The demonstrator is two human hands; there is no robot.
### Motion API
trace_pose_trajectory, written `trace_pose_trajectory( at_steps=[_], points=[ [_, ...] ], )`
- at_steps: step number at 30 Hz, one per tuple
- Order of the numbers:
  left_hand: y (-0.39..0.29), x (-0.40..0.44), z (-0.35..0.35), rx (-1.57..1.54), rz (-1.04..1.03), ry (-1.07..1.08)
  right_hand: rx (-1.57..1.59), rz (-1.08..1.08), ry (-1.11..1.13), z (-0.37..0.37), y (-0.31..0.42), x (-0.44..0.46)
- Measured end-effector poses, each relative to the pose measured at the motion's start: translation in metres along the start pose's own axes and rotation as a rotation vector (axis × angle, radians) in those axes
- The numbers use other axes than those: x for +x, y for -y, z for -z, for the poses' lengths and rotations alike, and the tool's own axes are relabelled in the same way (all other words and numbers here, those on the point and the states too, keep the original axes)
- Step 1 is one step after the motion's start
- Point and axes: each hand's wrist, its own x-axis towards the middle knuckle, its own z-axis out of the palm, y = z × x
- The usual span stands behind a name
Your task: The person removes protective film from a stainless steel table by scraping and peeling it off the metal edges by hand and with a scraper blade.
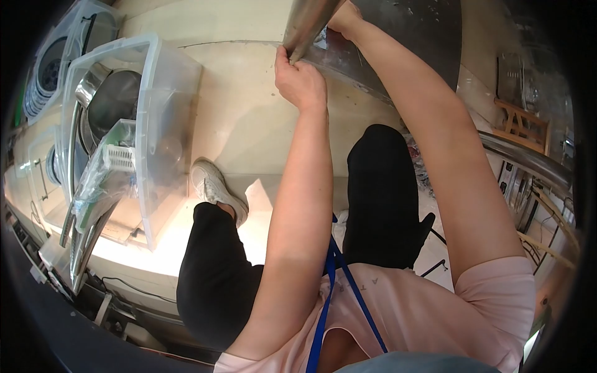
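Observation:
My left hand [301, 84] is closed at the lower end of a round metal leg [311, 28], with the thumb pressed along it and the other fingers mostly out of sight. My right hand [346, 18] reaches in at the top, just beside the same leg. Its fingers are hidden behind the metal, so what they touch cannot be seen. Under my right forearm lies a dark flat metal panel [410, 40], whose near edge runs down from the leg towards my knee.
On the left stands a clear plastic bin [152, 130] holding a dark pan [115, 102] and a plastic-wrapped item [99, 180]. Behind it is another clear bin [93, 18]. A metal bar [528, 158] and a wooden rack [522, 124] are on the right. My shoe [214, 186] rests on the pale floor.

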Motion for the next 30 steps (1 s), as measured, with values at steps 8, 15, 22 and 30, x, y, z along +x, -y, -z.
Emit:
trace_pose_trajectory(
  at_steps=[8, 15, 22, 30],
  points=[
    [0.000, 0.009, 0.006, 0.033, 0.060, 0.054, 0.446, -0.072, 0.263, 0.006, -0.043, 0.015],
    [-0.024, 0.004, 0.012, 0.336, -0.026, 0.153, -0.111, -0.100, 0.370, 0.030, 0.004, 0.000],
    [-0.019, 0.012, 0.012, 0.483, -0.226, 0.177, 0.127, 0.077, 0.344, 0.035, 0.040, -0.014],
    [-0.019, 0.014, 0.012, 0.504, -0.249, 0.192, -0.088, 0.048, 0.123, 0.031, 0.005, -0.001]
  ],
)
